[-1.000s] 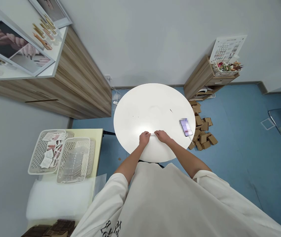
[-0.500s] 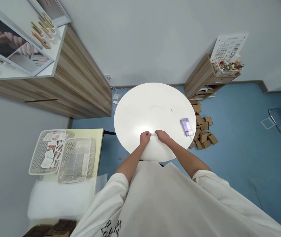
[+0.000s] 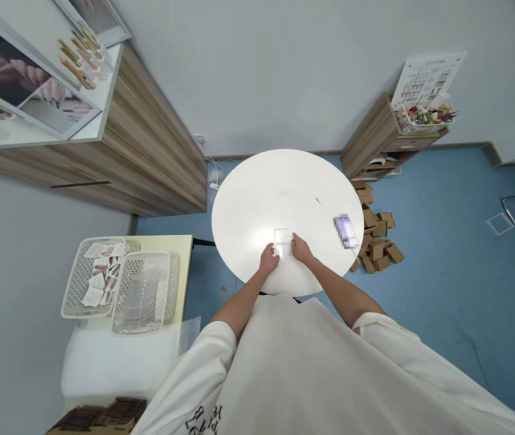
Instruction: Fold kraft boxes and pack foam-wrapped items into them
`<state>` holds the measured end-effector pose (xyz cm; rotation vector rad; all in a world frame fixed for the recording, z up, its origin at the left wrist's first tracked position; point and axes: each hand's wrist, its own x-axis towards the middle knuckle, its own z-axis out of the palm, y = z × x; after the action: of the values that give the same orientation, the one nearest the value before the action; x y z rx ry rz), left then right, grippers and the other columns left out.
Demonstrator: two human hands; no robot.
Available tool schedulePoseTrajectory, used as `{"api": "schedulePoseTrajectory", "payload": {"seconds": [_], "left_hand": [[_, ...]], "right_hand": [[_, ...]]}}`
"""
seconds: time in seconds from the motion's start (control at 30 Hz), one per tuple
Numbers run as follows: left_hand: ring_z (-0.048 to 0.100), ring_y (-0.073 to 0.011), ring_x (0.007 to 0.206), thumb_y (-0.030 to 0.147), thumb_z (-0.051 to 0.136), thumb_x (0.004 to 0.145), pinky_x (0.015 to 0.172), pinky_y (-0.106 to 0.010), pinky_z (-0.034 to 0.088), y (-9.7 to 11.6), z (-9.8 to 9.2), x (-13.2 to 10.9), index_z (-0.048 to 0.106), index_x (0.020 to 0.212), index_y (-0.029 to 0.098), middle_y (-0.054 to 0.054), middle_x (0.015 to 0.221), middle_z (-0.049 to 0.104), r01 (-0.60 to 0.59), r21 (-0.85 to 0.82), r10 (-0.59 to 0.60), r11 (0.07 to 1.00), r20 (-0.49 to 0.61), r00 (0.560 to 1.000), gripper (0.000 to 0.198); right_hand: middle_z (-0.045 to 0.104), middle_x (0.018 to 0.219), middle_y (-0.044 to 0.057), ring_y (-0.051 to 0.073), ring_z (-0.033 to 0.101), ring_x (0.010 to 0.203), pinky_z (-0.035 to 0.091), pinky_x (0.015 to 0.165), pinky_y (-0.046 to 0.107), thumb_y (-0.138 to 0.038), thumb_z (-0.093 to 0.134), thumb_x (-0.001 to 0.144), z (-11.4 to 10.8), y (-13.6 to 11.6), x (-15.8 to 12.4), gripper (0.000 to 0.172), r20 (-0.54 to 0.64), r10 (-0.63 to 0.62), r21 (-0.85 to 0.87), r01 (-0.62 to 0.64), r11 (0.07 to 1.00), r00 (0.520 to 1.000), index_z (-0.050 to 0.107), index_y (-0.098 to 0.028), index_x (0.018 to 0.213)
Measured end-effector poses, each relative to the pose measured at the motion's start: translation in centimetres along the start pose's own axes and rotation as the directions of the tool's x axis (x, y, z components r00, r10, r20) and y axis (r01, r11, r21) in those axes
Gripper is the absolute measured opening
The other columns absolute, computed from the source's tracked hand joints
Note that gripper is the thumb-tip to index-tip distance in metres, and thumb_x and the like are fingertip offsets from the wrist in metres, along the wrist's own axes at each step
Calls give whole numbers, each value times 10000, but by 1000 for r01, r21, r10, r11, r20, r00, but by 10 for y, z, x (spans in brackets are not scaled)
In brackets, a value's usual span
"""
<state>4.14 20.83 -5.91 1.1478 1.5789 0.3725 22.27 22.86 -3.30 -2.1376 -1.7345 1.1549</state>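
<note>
A small clear plastic case (image 3: 281,236) lies opened flat near the front of the round white table (image 3: 279,181), its two halves one above the other. My left hand (image 3: 269,258) grips the left edge of the lower half, fingers curled. On the other side, my right hand (image 3: 300,248) is at the case's right edge, its fingers bent; whether they pinch the edge is too small to tell. A blurred purple phone (image 3: 345,231) rests at the table's right side.
White baskets with cards (image 3: 67,296) and clear cases (image 3: 139,299) stand on a side table (image 3: 180,244) at left. Small brown boxes (image 3: 377,249) are piled on the floor at right. A wooden cabinet (image 3: 148,133) rises at back left.
The clear case, earlier a thin strip between my hands, now shows two square halves opened out. My right hand has shifted slightly right, and the view has turned a little.
</note>
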Motion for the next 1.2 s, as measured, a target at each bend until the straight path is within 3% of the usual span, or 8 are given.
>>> {"api": "schedulePoseTrajectory", "payload": {"seconds": [0.17, 0.27, 0.53, 0.7, 0.8, 0.93, 1.2], "left_hand": [[629, -215, 1140, 126, 630, 809, 956, -334, 481, -4, 1, -5, 509, 1292, 205, -119, 1288, 631, 46, 25, -46, 999, 6, 999, 505], [632, -210, 1141, 121, 630, 800, 955, -330, 480, -4, 4, -5, 506, 1288, 214, -114, 1314, 626, 45, 1, -45, 999, 39, 998, 512], [594, -230, 1230, 153, 638, 811, 1001, -340, 467, 10, -2, -6, 533, 1289, 223, -99, 1436, 555, 10, -23, -9, 1000, 64, 998, 494], [613, -230, 1196, 132, 610, 834, 998, -345, 477, 11, -23, -19, 581, 1248, 194, -114, 1392, 594, 10, -18, -10, 1000, -33, 999, 420], [619, -223, 1185, 130, 575, 863, 1001, -342, 480, 7, -39, -28, 602, 1231, 187, -113, 1371, 610, -3, -44, -3, 999, -127, 992, 373], [626, -200, 1174, 158, 547, 898, 997, -323, 491, -5, -63, -45, 619, 1228, 207, -95, 1359, 620, -51, -75, 30, 996, -266, 963, 341], [634, -205, 1147, 144, 533, 902, 1018, -361, 496, -36, -133, -90, 640, 1214, 204, -92, 1290, 658, -113, -99, 46, 989, -516, 855, 335]], "right_hand": [[676, 1192, 71, 193, 645, 1052, 496, 907, 316, -200, 439, 949, 22, 21, -22, 300, 12, 61, 157, -62, 986, 998, 621, -218, 1187], [678, 1202, 65, 182, 654, 1044, 504, 919, 313, -204, 456, 930, 26, 23, -27, 291, 13, 75, 217, -76, 973, 997, 639, -221, 1157], [631, 1294, 92, 188, 641, 1079, 495, 970, 325, -235, 475, 921, 18, 22, -24, 350, 29, 70, 235, -75, 969, 997, 634, -203, 1231], [599, 1289, 97, 186, 616, 1096, 478, 990, 325, -228, 436, 929, 7, 16, -25, 338, -53, -59, 196, 69, 978, 997, 641, -195, 1195], [598, 1265, 93, 190, 599, 1118, 462, 1014, 339, -215, 416, 932, 2, -1, -19, 335, -85, -192, 168, 204, 964, 978, 646, -195, 1176], [604, 1261, 83, 183, 618, 1072, 475, 993, 342, -216, 406, 942, 6, -34, -11, 335, -31, -323, 182, 323, 929, 946, 648, -208, 1173], [624, 1255, 70, 175, 625, 1058, 486, 975, 330, -214, 421, 942, 50, -119, -16, 330, 120, -501, 169, 480, 861, 857, 660, -220, 1169]]}}
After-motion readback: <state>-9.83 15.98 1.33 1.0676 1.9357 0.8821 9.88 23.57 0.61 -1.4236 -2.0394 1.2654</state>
